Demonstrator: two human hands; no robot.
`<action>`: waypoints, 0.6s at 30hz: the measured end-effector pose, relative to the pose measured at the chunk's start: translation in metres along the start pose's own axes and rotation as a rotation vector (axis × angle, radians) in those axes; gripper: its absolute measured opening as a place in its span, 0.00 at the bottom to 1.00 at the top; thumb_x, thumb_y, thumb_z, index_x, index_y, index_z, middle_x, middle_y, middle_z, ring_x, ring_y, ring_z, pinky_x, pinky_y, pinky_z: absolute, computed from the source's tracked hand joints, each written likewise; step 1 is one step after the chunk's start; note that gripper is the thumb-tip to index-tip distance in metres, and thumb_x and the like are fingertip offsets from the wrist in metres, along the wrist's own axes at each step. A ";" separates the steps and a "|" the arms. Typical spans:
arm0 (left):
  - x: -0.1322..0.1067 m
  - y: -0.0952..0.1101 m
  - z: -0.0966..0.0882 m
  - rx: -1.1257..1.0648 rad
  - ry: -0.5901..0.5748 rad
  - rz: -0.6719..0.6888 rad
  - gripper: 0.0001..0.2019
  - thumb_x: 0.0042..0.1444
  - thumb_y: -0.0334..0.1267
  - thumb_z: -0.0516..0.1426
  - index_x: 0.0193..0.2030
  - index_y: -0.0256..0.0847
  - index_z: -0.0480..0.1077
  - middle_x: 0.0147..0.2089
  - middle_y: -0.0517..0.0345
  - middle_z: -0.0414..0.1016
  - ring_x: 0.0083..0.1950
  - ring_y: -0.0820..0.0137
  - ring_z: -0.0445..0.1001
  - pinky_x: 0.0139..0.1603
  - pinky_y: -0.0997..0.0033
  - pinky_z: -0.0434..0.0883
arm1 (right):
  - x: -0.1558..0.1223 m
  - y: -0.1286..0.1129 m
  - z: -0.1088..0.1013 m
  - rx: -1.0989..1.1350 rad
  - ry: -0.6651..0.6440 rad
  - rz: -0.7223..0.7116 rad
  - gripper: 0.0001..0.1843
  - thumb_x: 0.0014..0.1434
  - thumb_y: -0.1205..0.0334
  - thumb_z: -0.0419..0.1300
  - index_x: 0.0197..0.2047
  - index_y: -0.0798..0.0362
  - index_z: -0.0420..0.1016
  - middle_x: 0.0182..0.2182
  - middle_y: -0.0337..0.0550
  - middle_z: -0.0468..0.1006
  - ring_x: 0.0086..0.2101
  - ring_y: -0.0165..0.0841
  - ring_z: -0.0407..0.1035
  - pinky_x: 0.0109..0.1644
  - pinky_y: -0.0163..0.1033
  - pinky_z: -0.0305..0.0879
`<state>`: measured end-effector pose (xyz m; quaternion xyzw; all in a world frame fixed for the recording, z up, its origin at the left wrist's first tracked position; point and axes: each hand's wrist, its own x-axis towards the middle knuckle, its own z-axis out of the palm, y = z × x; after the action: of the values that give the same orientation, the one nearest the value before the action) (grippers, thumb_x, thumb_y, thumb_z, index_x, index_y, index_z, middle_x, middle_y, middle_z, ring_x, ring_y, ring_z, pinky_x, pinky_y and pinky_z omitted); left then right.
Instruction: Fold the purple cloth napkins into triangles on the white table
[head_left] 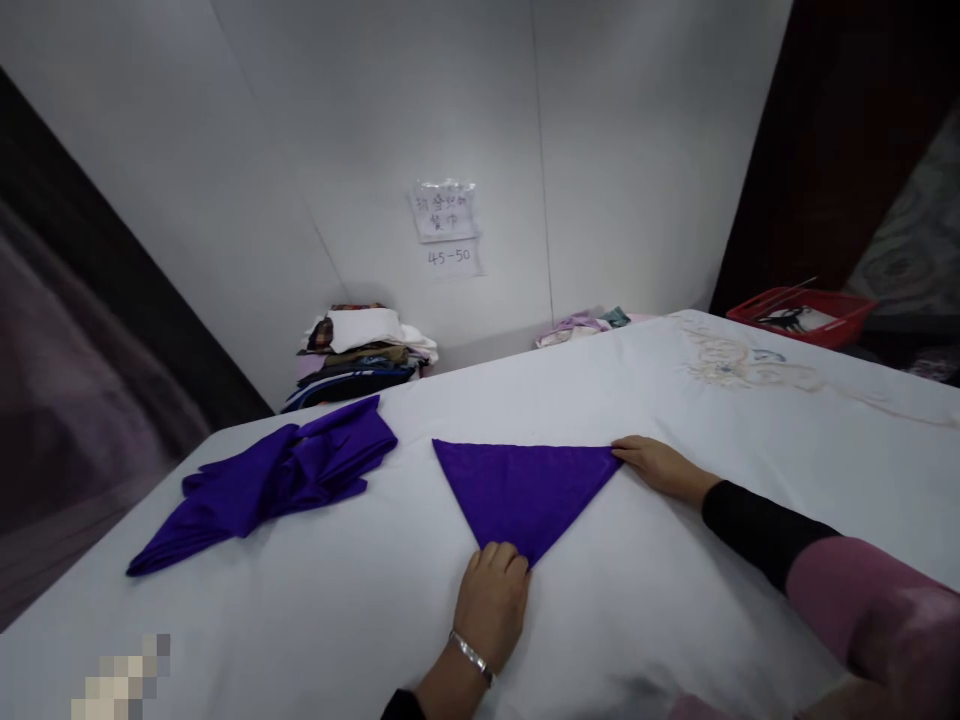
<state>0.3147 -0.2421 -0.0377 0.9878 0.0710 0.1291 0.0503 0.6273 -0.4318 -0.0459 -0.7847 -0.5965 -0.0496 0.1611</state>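
A purple cloth folded into a triangle (521, 488) lies flat on the white-covered table (600, 400). My left hand (491, 598), with a silver bracelet at the wrist, presses its near tip with curled fingers. My right hand (660, 466) reaches across and holds down the triangle's right corner, fingers stretched flat. To the left lies a crumpled heap of purple cloths (277, 475), untouched.
A stack of folded clothes (360, 355) sits at the table's far edge by the wall, under a handwritten paper note (446, 225). More fabric (577, 325) lies at the back. A red basket (806, 315) stands at the far right.
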 end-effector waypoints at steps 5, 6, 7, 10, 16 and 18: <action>-0.006 -0.001 -0.002 0.054 -0.017 -0.052 0.09 0.55 0.27 0.51 0.36 0.42 0.70 0.37 0.56 0.70 0.38 0.65 0.67 0.38 0.62 0.64 | -0.002 0.006 -0.005 0.056 -0.070 -0.011 0.21 0.64 0.61 0.43 0.54 0.55 0.70 0.53 0.51 0.70 0.51 0.39 0.64 0.56 0.48 0.60; -0.007 -0.001 -0.001 0.074 -0.021 -0.054 0.09 0.54 0.26 0.51 0.36 0.42 0.69 0.37 0.56 0.70 0.38 0.65 0.67 0.37 0.62 0.64 | -0.002 0.007 -0.005 0.067 -0.081 -0.011 0.22 0.64 0.59 0.43 0.53 0.54 0.70 0.53 0.51 0.70 0.51 0.39 0.64 0.56 0.48 0.60; -0.008 -0.001 0.001 0.094 -0.023 -0.052 0.10 0.53 0.25 0.51 0.36 0.41 0.69 0.36 0.56 0.70 0.38 0.64 0.67 0.37 0.62 0.64 | -0.001 0.008 -0.005 0.075 -0.086 -0.013 0.22 0.65 0.58 0.42 0.53 0.54 0.71 0.52 0.51 0.70 0.51 0.39 0.64 0.56 0.48 0.60; -0.007 -0.001 0.005 0.130 -0.009 -0.037 0.11 0.51 0.22 0.51 0.35 0.40 0.69 0.35 0.57 0.70 0.36 0.65 0.66 0.36 0.62 0.64 | 0.003 0.011 -0.002 0.064 -0.061 -0.029 0.22 0.64 0.57 0.41 0.51 0.54 0.71 0.50 0.51 0.72 0.49 0.40 0.66 0.54 0.50 0.61; -0.008 -0.006 0.003 0.139 0.024 -0.025 0.11 0.53 0.21 0.50 0.33 0.41 0.68 0.32 0.57 0.69 0.34 0.66 0.66 0.34 0.63 0.64 | 0.004 0.004 -0.005 0.059 -0.081 0.063 0.24 0.65 0.55 0.38 0.46 0.55 0.72 0.44 0.51 0.75 0.43 0.41 0.69 0.50 0.48 0.64; -0.013 -0.012 0.000 0.137 0.019 -0.022 0.11 0.53 0.22 0.50 0.33 0.41 0.68 0.33 0.57 0.70 0.35 0.66 0.67 0.35 0.63 0.65 | -0.003 -0.004 -0.009 0.079 -0.109 0.121 0.24 0.65 0.53 0.38 0.45 0.53 0.72 0.43 0.50 0.75 0.43 0.41 0.69 0.49 0.48 0.65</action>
<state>0.3006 -0.2323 -0.0421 0.9868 0.0912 0.1328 -0.0165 0.6234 -0.4360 -0.0370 -0.8140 -0.5573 0.0264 0.1618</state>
